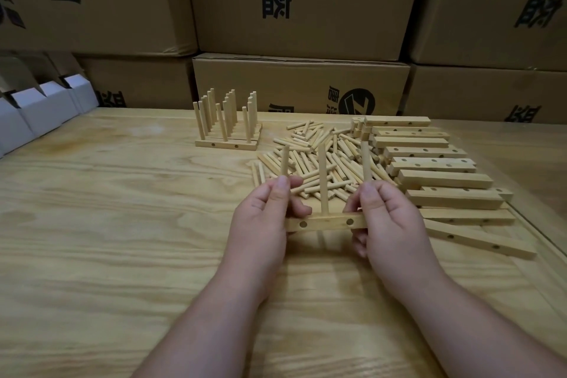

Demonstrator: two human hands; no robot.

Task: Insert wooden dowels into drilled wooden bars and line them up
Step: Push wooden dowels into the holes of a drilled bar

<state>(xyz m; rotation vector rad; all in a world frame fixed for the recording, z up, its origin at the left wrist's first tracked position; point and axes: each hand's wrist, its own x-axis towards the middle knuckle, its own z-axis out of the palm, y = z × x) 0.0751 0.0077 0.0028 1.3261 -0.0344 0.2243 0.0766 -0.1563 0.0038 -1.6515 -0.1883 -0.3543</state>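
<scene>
A drilled wooden bar is held level just above the table, between both hands. Three dowels stand upright in it. My left hand pinches the left dowel and the bar's left end. My right hand pinches the right dowel and the bar's right end. The middle dowel stands free. A heap of loose dowels lies just behind the bar. Finished bars with upright dowels stand lined up at the back, left of the heap.
Several drilled bars without dowels are stacked at the right, reaching toward the table's right edge. Cardboard boxes wall off the back. Small white cartons stand at the far left. The wooden tabletop spreads left and toward me.
</scene>
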